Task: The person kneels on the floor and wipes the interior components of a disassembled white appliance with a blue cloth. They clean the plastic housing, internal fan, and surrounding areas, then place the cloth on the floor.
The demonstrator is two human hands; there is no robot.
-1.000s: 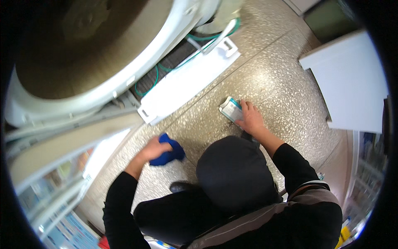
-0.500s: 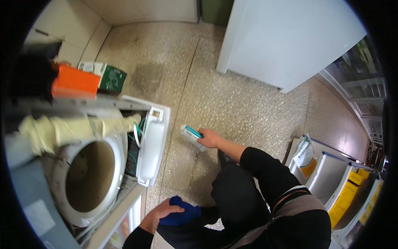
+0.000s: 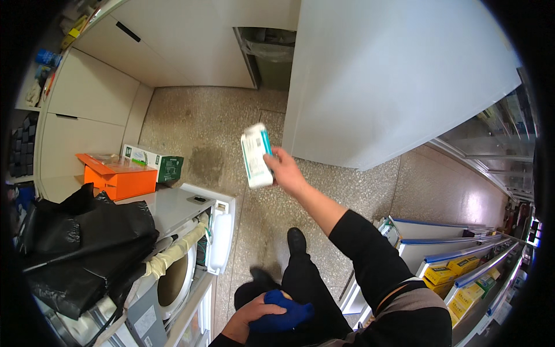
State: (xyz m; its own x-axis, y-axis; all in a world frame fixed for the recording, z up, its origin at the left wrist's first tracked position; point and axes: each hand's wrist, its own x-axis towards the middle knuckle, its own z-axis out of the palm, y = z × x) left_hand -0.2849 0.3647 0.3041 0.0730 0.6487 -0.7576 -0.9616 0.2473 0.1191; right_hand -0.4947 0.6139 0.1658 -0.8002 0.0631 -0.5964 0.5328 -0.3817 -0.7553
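Note:
My right hand [image 3: 287, 171] reaches out over the floor, its fingers closed around the edge of a white and teal packet [image 3: 255, 157]. The packet is oblong with small print on its face, and is held upright and slightly tilted. Low in the picture, over my leg, my left hand [image 3: 258, 313] grips a bunched blue cloth [image 3: 286, 312]. Left of it stands an opened machine with a round drum opening [image 3: 175, 280] and a white panel [image 3: 221, 240]. A strip of cream tape [image 3: 175, 253] runs above the drum.
A black plastic bag [image 3: 87, 243] lies on top of the machine. Behind it are an orange box [image 3: 118, 176] and a green and white box [image 3: 165, 165]. A large white cabinet [image 3: 399, 81] stands ahead. Shelves with yellow boxes [image 3: 462, 298] are at right; a lined bin [image 3: 274, 63] is at the back.
My view has risen and shifted, so more of the machine top and cabinets shows. The packet has come up and turned its printed face into view. The blue cloth stays in my left hand.

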